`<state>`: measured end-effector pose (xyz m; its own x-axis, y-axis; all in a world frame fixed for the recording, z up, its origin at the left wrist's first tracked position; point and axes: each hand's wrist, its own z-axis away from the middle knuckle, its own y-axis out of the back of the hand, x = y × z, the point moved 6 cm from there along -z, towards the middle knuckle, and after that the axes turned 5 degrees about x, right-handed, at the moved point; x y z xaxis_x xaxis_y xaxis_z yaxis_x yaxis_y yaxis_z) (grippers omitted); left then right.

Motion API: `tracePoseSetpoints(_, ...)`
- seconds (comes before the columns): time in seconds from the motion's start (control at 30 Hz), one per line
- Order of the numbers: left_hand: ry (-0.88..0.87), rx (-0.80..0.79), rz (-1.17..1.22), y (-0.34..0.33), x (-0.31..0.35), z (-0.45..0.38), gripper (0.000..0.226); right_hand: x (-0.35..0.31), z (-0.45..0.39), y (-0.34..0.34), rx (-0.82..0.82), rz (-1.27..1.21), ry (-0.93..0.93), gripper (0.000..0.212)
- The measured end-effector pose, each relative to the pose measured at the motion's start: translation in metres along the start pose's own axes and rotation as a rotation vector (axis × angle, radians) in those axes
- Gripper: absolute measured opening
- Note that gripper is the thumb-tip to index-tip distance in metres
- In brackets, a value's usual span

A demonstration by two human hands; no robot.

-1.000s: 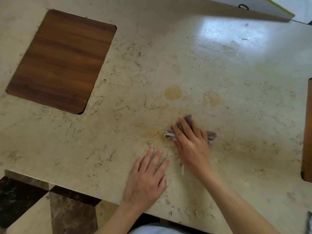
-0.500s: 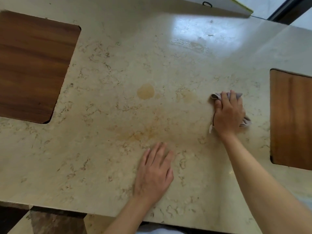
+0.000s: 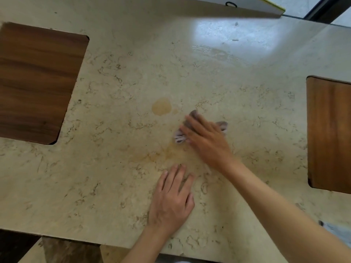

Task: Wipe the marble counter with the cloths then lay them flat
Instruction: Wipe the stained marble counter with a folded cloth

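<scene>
Your right hand [image 3: 207, 137] has swung back from the right side of the beige veined marble table [image 3: 247, 103], where it was half a second ago beside the right-hand dark wooden inset panel [image 3: 330, 133], to the middle, so the stroke is now returning over the stained patch. The crumpled grey cloth [image 3: 180, 136] lies under that hand, its ends poking out at the fingertips and by the wrist side; your grip on it is a flat press, palm and spread fingers pinning it to the stone rather than curling round it, though the hand is motion-blurred and how much the fingers curl is hard to say. The cloth sits just right of the round amber stain [image 3: 161, 106], which shows unchanged, and above the paler yellow smear [image 3: 171, 154] that runs towards your left hand [image 3: 171, 202]. That left hand has stayed put, flat and empty near the front edge, bracing you. The left-hand wooden inset panel [image 3: 38, 82] lies well away. You appear to be mid-wipe: the stains remain, only one cloth is in view, and laying flat has not begun.
</scene>
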<state>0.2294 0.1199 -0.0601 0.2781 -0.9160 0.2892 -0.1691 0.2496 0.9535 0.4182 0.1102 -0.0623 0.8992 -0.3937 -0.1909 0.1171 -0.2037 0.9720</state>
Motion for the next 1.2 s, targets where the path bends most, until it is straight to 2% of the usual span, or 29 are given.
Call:
tracePoseSetpoints(0.03, -0.004, 0.008, 0.003, -0.001, 0.0, 0.001, 0.05, 0.018, 0.005, 0.006, 0.033, 0.028, -0.088, 0.045)
tracePoseSetpoints(0.1, -0.003, 0.027, 0.019, 0.0, 0.0, 0.002, 0.05, 0.059, 0.025, 0.021, 0.103, 0.031, -0.44, 0.042)
tracePoseSetpoints(0.17, 0.002, 0.054, 0.058, 0.001, -0.001, 0.003, 0.048, 0.073, 0.051, 0.027, 0.14, -0.006, -0.741, 0.043)
tracePoseSetpoints(0.23, 0.011, 0.099, 0.112, 0.002, -0.003, 0.003, 0.041, 0.051, 0.059, 0.022, 0.17, -0.034, -0.841, 0.043)
tracePoseSetpoints(0.3, 0.04, 0.166, 0.222, 0.008, -0.008, 0.004, 0.033, 0.006, 0.047, 0.011, 0.193, -0.037, -0.748, 0.044)
tracePoseSetpoints(0.4, 0.135, 0.244, 0.309, 0.03, -0.039, 0.005, 0.03, -0.061, 0.022, -0.007, 0.111, -0.045, -0.432, 0.044)
tracePoseSetpoints(0.47, 0.234, 0.273, 0.278, 0.05, -0.083, -0.003, 0.032, -0.063, 0.017, -0.007, 0.054, -0.025, -0.26, 0.043)
tracePoseSetpoints(0.5, 0.28, 0.28, 0.25, 0.06, -0.11, -0.01, 0.033, -0.05, 0.019, -0.005, 0.046, -0.023, -0.273, 0.044)
tracePoseSetpoints(0.53, 0.312, 0.278, 0.215, 0.067, -0.14, -0.02, 0.034, -0.032, 0.021, -0.002, 0.057, -0.02, -0.369, 0.044)
tracePoseSetpoints(0.6, 0.339, 0.217, 0.156, 0.077, -0.197, -0.047, 0.035, 0.007, 0.024, 0.006, 0.108, -0.016, -0.689, 0.046)
tracePoseSetpoints(0.67, 0.297, 0.099, 0.115, 0.078, -0.239, -0.079, 0.039, 0.019, 0.016, 0.009, 0.158, 0.022, -0.909, 0.045)
tracePoseSetpoints(0.73, 0.179, 0.01, 0.056, 0.078, -0.265, -0.102, 0.043, -0.005, 0.001, 0.004, 0.2, 0.028, -0.977, 0.043)
tracePoseSetpoints(0.87, 0.012, -0.014, -0.003, 0.078, -0.28, -0.114, 0.046, -0.1, -0.009, -0.014, 0.24, 0.01, -0.938, 0.041)
tracePoseSetpoints(1.03, 0.023, -0.009, -0.016, 0.072, -0.285, -0.114, 0.047, -0.212, -0.016, -0.041, 0.261, 0.01, -0.917, 0.041)
tracePoseSetpoints(1.13, -0.003, -0.013, 0.008, 0.074, -0.285, -0.115, 0.048, -0.204, -0.014, -0.039, 0.197, 0.045, -0.704, 0.037)
tracePoseSetpoints(1.2, 0.01, -0.017, 0.031, 0.076, -0.287, -0.115, 0.048, -0.175, -0.005, -0.034, 0.191, 0.053, -0.685, 0.036)
